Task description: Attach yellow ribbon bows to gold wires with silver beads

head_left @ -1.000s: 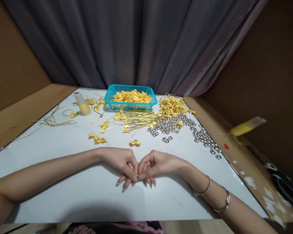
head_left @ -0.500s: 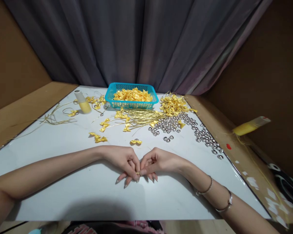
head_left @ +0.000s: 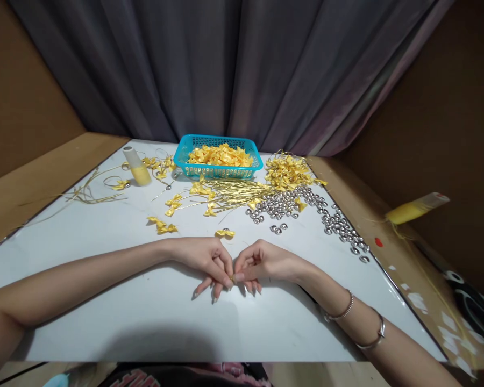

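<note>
My left hand (head_left: 207, 263) and my right hand (head_left: 260, 264) meet above the front middle of the white table (head_left: 165, 317). Thumb and forefinger of each hand pinch a short bit of gold cord (head_left: 231, 279), most of which the fingers hide. Just beyond my hands lies a yellow ribbon bow (head_left: 225, 234) with a silver bead behind it. Two more yellow bows (head_left: 163, 226) lie to the left of that one. Farther back is a bundle of gold cords (head_left: 237, 192), with several bows at its left end.
Behind the cords stands a blue basket (head_left: 218, 172) of yellow bows. A heap of corded bows (head_left: 288, 171) and many silver beads (head_left: 278, 205) spread to the right. One yellow-filled bottle (head_left: 139, 169) stands left; another bottle (head_left: 417, 208) and black-handled scissors (head_left: 471, 301) are far right.
Both hands have shifted slightly right and a little up, still pinched together. The short piece of gold cord between the fingertips shows less than before.
</note>
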The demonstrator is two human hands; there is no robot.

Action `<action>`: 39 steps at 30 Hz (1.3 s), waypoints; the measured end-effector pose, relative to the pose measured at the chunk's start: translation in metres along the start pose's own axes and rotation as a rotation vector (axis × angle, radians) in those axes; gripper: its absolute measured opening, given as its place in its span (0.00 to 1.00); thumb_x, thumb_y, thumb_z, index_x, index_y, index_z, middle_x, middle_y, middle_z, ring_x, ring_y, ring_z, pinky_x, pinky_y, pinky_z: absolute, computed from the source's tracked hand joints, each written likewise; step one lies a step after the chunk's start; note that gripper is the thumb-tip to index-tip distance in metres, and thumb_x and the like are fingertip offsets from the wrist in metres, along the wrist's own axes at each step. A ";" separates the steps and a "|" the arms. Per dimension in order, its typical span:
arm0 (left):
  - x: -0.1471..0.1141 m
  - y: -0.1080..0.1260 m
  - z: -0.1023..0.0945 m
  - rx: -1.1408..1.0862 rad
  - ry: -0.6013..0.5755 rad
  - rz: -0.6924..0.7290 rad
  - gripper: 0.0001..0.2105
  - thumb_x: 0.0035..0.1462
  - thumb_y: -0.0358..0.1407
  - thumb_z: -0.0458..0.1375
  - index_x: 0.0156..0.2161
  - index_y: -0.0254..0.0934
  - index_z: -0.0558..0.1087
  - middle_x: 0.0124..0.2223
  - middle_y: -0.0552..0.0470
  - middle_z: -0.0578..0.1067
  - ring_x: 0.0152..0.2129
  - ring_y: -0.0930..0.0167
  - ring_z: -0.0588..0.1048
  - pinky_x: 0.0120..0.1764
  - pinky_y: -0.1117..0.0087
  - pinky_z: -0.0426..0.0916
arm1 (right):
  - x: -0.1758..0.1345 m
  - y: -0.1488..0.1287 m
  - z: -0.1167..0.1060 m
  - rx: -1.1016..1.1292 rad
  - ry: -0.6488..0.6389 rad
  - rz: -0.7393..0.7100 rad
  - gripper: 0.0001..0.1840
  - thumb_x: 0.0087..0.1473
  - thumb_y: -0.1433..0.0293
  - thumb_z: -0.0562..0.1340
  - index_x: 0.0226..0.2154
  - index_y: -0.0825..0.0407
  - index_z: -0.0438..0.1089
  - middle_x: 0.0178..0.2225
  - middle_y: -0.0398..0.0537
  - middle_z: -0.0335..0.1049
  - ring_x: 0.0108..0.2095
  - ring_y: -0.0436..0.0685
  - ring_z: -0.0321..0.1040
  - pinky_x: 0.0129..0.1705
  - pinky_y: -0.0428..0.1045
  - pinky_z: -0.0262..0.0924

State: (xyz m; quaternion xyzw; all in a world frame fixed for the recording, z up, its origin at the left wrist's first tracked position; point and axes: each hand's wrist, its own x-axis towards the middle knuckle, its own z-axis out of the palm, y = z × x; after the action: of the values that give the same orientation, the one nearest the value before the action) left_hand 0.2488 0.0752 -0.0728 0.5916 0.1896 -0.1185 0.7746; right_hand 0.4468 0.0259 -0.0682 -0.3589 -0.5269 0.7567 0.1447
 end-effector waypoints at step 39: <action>-0.001 0.003 0.001 0.018 -0.026 -0.015 0.07 0.51 0.34 0.62 0.27 0.34 0.70 0.23 0.57 0.77 0.11 0.79 0.71 0.19 0.79 0.62 | -0.004 -0.007 0.006 -0.277 0.013 0.078 0.12 0.49 0.66 0.65 0.31 0.60 0.74 0.18 0.41 0.65 0.15 0.42 0.52 0.16 0.39 0.49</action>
State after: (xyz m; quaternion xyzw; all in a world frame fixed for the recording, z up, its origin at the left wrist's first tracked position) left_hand 0.2495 0.0745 -0.0699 0.5955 0.1827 -0.1336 0.7708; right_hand 0.4445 0.0219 -0.0594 -0.4003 -0.6113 0.6793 0.0677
